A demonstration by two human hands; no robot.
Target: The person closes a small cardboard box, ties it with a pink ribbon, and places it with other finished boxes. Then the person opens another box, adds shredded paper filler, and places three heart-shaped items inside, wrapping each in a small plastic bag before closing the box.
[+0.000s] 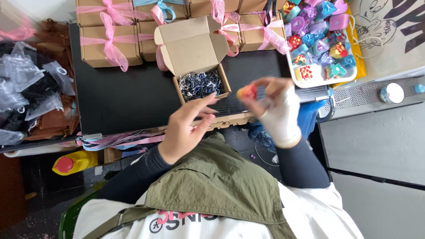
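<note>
My right hand [276, 110], in a white bandage or glove, pinches a small red and orange piece [247, 92] at its fingertips. Just left of it, my left hand [188, 126] has its fingers spread and holds nothing. Both hands hover over the near edge of a black table [119, 95]. Right behind them an open cardboard box [195, 57] stands with dark blue shredded filler [201, 85] inside.
Several closed cardboard boxes tied with pink ribbon [110, 44] line the far side. A white tray of colourful small pieces [321, 42] sits at the right. Clear plastic bags [26, 79] lie left, loose ribbons [115, 140] at the near edge, a yellow bottle [73, 163] below.
</note>
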